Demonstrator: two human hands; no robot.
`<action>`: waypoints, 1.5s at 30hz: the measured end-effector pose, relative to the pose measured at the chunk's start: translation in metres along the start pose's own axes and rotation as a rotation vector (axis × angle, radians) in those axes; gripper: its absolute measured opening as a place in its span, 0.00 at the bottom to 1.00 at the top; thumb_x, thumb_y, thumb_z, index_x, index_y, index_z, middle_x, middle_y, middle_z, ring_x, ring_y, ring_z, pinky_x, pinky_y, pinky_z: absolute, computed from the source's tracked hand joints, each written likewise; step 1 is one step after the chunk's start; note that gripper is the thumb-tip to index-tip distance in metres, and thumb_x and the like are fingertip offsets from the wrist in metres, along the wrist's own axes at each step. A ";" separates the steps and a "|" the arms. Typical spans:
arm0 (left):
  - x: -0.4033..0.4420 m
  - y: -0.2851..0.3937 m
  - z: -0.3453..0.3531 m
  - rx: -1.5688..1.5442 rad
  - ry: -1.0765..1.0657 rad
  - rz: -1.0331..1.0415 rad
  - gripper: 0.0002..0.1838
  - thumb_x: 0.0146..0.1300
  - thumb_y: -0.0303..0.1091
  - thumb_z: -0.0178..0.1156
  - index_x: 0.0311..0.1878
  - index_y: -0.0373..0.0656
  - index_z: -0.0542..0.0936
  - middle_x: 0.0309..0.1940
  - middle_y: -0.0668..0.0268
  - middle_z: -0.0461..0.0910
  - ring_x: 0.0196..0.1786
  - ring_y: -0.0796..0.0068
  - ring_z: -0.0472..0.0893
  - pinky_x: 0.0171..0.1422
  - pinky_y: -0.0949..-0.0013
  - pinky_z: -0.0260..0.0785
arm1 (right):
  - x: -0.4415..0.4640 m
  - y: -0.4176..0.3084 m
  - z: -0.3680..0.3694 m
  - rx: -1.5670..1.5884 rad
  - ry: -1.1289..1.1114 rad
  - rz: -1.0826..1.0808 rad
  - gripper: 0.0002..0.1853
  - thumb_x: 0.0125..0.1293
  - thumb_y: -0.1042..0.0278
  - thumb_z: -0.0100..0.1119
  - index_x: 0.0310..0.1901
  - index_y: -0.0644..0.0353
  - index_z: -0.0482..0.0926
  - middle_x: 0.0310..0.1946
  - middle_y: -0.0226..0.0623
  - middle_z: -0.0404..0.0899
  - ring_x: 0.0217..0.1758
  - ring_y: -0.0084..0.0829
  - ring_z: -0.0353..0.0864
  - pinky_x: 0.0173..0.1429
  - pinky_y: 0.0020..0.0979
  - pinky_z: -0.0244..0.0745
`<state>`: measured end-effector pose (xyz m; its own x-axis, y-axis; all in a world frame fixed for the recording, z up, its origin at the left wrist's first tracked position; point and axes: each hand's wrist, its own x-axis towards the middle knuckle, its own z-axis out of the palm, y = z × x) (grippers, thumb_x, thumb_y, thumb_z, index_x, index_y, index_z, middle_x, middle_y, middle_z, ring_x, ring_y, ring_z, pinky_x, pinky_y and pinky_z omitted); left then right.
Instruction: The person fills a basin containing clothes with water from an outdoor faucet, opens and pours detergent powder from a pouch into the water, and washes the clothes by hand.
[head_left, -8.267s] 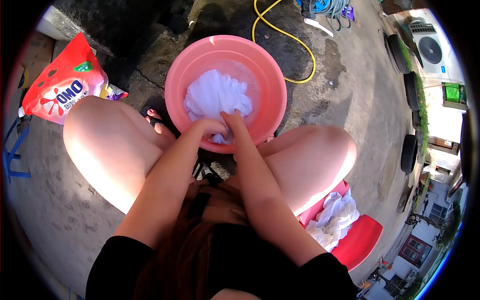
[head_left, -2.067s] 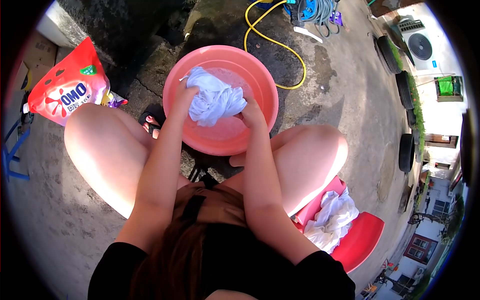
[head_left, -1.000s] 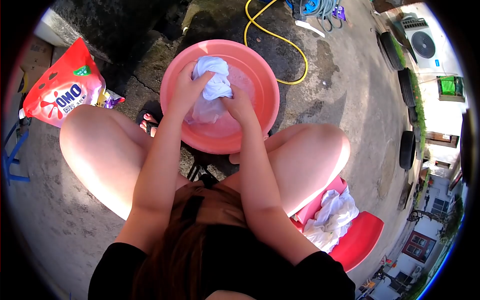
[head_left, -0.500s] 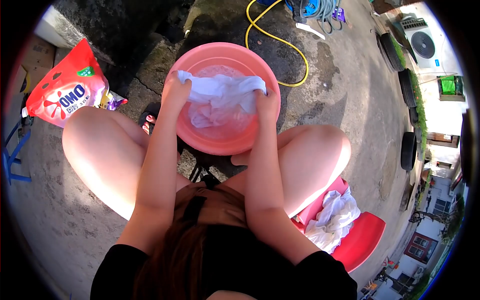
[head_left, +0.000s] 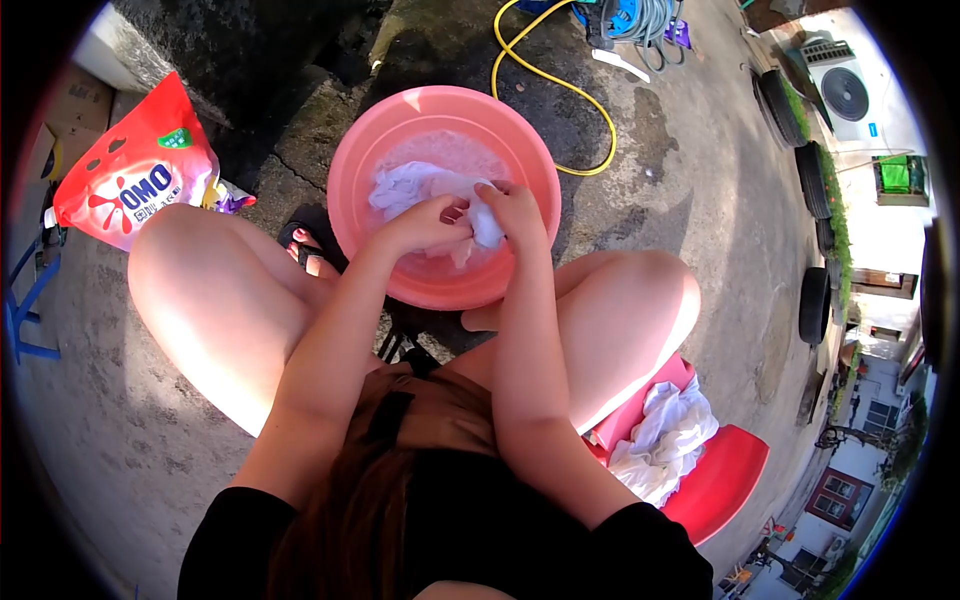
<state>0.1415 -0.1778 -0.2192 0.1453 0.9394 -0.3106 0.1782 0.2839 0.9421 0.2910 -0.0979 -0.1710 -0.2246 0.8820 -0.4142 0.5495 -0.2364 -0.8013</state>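
A wet white cloth (head_left: 420, 187) lies bunched in soapy water inside a pink plastic basin (head_left: 345, 200) between my knees. At the cloth's right end, my right hand (head_left: 513, 213) grips a gathered fold, thumb and fingers closed on it. My left hand (head_left: 432, 224) is over the middle of the cloth, close to the right one, its fingers curved and apart. Whether its fingertips touch the fabric is hard to see. The far left part of the cloth rests loose in the suds.
A red OMO detergent bag (head_left: 150, 170) stands at the left, near a blue stool frame (head_left: 35, 310). Beyond the basin runs a yellow hose (head_left: 590, 95). More white cloth (head_left: 665, 440) lies on a red plastic seat (head_left: 725, 480) at lower right. Tyres (head_left: 815, 305) line the right side.
My left hand has let go of the cloth's left end and moved right, toward my right hand. The cloth, earlier stretched between both hands, is now lower and bunched.
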 end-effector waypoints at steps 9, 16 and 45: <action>0.004 -0.001 -0.007 -0.058 0.429 0.072 0.19 0.66 0.37 0.44 0.44 0.30 0.76 0.41 0.53 0.79 0.45 0.64 0.78 0.50 0.66 0.66 | -0.012 -0.021 0.001 0.584 -0.097 -0.038 0.24 0.58 0.74 0.51 0.57 0.66 0.66 0.44 0.48 0.73 0.38 0.34 0.78 0.39 0.29 0.78; 0.010 -0.011 -0.013 -0.453 0.465 -0.059 0.20 0.66 0.41 0.45 0.49 0.34 0.74 0.41 0.61 0.78 0.43 0.74 0.77 0.47 0.71 0.69 | -0.002 0.000 0.002 -0.031 -0.198 -0.092 0.25 0.55 0.69 0.53 0.56 0.66 0.68 0.44 0.49 0.74 0.41 0.35 0.77 0.41 0.33 0.75; -0.005 0.032 -0.011 -0.283 0.207 0.140 0.16 0.54 0.33 0.62 0.45 0.38 0.74 0.41 0.64 0.77 0.45 0.77 0.75 0.49 0.72 0.67 | -0.011 -0.021 0.021 0.390 -0.091 -0.415 0.10 0.59 0.66 0.58 0.28 0.65 0.75 0.19 0.29 0.74 0.22 0.17 0.70 0.26 0.21 0.64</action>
<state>0.1355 -0.1712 -0.1862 -0.0554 0.9836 -0.1717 -0.1094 0.1650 0.9802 0.2651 -0.1116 -0.1584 -0.4359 0.8985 -0.0528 0.0675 -0.0259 -0.9974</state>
